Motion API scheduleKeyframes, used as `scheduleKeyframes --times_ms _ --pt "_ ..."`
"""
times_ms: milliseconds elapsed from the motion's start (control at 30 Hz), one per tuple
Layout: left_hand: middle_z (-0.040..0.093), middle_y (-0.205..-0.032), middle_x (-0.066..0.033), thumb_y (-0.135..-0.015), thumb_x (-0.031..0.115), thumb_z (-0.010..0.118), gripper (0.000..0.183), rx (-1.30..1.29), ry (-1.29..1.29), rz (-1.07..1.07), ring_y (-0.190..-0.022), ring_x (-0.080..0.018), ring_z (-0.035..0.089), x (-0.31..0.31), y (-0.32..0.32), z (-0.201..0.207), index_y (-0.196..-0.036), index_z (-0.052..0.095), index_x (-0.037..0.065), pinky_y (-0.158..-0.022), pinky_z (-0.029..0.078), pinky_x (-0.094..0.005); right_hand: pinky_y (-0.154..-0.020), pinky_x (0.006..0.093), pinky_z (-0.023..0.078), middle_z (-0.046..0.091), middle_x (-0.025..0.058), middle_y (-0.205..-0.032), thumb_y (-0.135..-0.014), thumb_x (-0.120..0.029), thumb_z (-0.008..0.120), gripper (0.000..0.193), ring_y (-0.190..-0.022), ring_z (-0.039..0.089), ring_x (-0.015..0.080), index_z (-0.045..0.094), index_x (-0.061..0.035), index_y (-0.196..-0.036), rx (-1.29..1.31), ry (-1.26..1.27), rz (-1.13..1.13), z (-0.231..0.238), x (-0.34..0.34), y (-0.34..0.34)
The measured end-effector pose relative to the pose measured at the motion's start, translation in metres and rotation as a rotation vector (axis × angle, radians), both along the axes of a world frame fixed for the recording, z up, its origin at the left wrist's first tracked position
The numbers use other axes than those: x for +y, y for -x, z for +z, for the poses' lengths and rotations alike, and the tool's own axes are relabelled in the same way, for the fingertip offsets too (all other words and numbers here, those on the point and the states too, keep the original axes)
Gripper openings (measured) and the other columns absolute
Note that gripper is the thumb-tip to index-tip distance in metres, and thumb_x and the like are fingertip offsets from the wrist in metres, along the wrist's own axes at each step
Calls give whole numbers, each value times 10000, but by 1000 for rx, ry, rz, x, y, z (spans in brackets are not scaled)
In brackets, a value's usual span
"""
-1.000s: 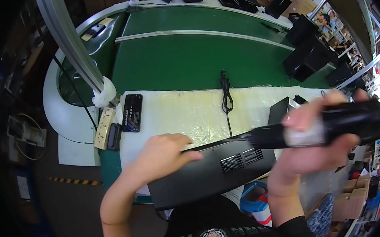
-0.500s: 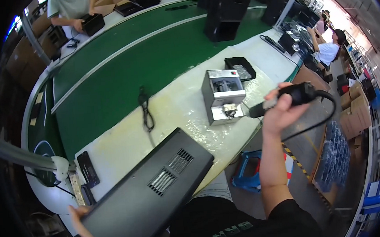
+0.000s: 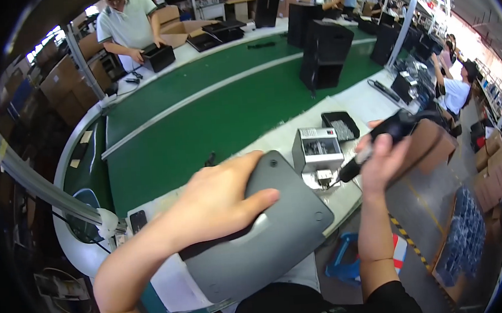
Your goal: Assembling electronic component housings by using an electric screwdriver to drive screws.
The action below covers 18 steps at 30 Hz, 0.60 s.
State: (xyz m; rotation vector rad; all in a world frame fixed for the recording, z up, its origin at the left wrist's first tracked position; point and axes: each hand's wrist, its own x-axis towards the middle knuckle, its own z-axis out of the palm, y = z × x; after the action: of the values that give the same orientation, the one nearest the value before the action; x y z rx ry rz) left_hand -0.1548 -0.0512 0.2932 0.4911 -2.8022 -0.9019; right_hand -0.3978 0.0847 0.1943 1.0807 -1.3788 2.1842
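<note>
A long dark grey cabinet (image 3: 285, 229) lies tilted across the near side of the bench, its smooth face with round marks at the corners turned up. My left hand (image 3: 224, 196) grips its far left edge, the thumb pressed on the face and some fingertips hidden behind it. In my right hand (image 3: 382, 162) is a black electric screwdriver (image 3: 394, 128), fingers wrapped round the body. Its bit points down and left to the front outlet of a grey screw feeder (image 3: 315, 162); whether a screw sits on the bit is too small to tell. Behind the feeder stands a black tray (image 3: 331, 116) of screws.
A green conveyor (image 3: 201, 116) runs beyond the white bench (image 3: 353, 199), carrying black cabinets (image 3: 322, 50). A person (image 3: 131, 31) handles a black box at the far left. Below on the right are a blue stool (image 3: 344, 260) and cartons (image 3: 493, 163).
The cabinet has been turned over, its grilles now out of sight. My left hand has shifted from its lower left end to the far edge. The screwdriver bit has come to the feeder's outlet.
</note>
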Motion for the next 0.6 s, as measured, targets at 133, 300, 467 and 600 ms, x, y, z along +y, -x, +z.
scheduleKeyframes --times_ms 133,300,467,600 --pt "621 -1084 -252 -841 334 639 534 -25 -44 -17 -1045 -381 588 5 9 1 -1231 521 -11 -906 449 -428 -480 264 456 591 144 -879 -966 -388 448 471 -563 536 137 482 69 -1076 88 210 95 120 9 -22" --pt "639 -1015 -242 -843 322 635 488 -5 -84 -34 -991 -391 602 4 10 2 -1182 545 -18 -879 452 -440 -508 228 436 530 79 -629 -966 -447 402 555 -558 510 128 549 79 -1068 144 84 417 192 -12 -56" --pt "641 -1021 -239 -828 320 659 526 -11 -77 -27 -981 -381 612 1 11 -1 -1219 531 -7 -873 457 -424 -414 270 468 586 133 -813 -954 -368 475 405 -450 537 142 469 36 -973 158 165 273 200 -56 -91" --pt "646 -1032 -236 -815 331 682 579 -17 -87 -25 -974 -369 623 -1 9 0 -1261 517 0 -867 466 -409 -464 234 435 600 109 -713 -982 -415 374 506 -480 525 136 559 52 -1040 275 -75 307 192 -57 -85"
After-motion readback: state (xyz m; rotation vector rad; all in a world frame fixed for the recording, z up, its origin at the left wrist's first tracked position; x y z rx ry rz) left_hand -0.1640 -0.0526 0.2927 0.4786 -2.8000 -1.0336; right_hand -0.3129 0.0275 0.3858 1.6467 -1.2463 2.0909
